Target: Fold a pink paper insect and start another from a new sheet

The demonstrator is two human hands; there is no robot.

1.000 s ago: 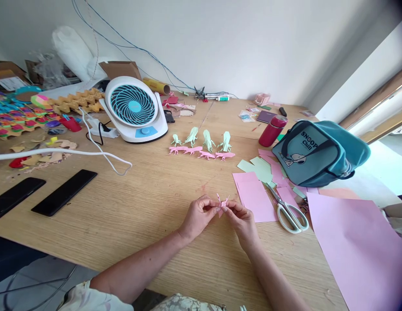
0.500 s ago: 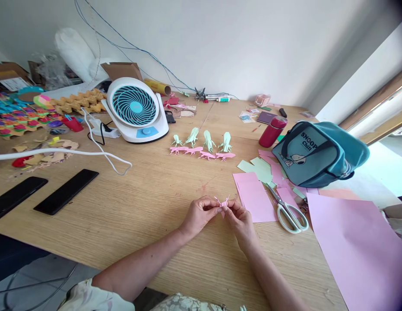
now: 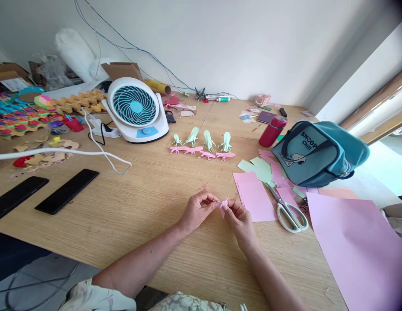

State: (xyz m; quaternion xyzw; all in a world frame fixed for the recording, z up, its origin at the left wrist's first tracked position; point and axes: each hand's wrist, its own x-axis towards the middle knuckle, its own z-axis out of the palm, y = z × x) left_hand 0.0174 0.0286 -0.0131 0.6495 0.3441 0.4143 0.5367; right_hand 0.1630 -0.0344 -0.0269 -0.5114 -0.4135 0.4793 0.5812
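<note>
Between my two hands is a small pink folded-paper insect (image 3: 223,209), held just above the table. My right hand (image 3: 240,219) pinches its body between thumb and fingers. With thumb and forefinger, my left hand (image 3: 198,211) grips a thin part on its left side, probably a leg. Thin pink points stick up at the top of the figure. Beyond my hands stand several green paper insects (image 3: 207,141), with several pink paper insects (image 3: 193,150) in a row in front of them. A stack of pink paper sheets (image 3: 255,199) lies right beside my right hand.
Scissors (image 3: 289,214) lie right of the stack, by a large pink sheet (image 3: 359,246). Behind are green paper pieces (image 3: 259,169), a red bottle (image 3: 273,131) and a teal bag (image 3: 317,151). At left are a fan (image 3: 135,110), a white cable (image 3: 113,162) and two phones (image 3: 67,191).
My left fingers have shifted slightly up and left, from the middle of the pink paper insect to a thin part at its side. My right hand has stayed nearly still.
</note>
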